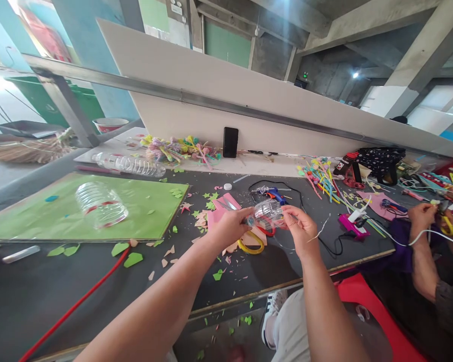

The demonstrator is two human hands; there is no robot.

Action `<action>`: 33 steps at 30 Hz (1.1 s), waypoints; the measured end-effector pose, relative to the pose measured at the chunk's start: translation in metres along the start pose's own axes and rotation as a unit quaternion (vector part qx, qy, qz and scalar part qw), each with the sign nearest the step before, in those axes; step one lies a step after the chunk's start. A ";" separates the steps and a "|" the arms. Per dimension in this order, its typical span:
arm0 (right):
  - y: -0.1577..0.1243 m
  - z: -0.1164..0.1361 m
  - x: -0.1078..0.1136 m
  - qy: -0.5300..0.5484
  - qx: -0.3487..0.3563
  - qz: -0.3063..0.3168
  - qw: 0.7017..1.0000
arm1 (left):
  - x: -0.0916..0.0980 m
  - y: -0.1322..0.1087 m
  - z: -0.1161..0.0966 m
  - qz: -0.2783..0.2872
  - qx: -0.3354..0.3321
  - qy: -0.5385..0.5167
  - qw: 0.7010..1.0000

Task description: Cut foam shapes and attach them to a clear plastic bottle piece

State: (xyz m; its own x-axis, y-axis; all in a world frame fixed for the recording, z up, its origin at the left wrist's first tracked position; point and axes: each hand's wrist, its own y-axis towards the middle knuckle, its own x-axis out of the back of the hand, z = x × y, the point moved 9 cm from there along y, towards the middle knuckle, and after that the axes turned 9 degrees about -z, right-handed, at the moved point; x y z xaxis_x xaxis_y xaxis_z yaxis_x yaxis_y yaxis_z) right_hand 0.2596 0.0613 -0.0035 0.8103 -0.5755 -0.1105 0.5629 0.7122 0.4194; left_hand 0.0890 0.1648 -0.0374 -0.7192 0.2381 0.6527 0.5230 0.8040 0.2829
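In the head view, both hands are over the dark table, and there's the clear plastic bottle piece (267,213) held up between them! The left hand (232,229) has its fingers closed around the narrow end, the right hand (300,229) pinches the other end with fingers drawn together, a pale strand (322,231) trailing beside it. Right below, scissors (251,250) with a yellow loop lie among pink and green scraps; the blue glue gun (275,195) sits just beyond. Over on the left, a cut bottle section (100,207) rests on a green sheet (151,193), and at far right a co-worker's hand (422,218) is near more cables
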 end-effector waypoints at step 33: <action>-0.028 0.041 -0.028 -0.235 0.313 -0.019 0.920 | 0.004 -0.001 0.017 -0.037 0.094 -0.062 0.993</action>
State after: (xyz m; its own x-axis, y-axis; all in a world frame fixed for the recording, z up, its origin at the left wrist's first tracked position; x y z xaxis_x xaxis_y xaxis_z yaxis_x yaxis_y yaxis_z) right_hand 0.2149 0.0410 0.0253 0.5503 -0.8096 0.2043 0.2663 0.4021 0.8760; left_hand 0.0781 0.1744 -0.0472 -0.8097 0.2301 0.5399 0.3797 0.9069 0.1829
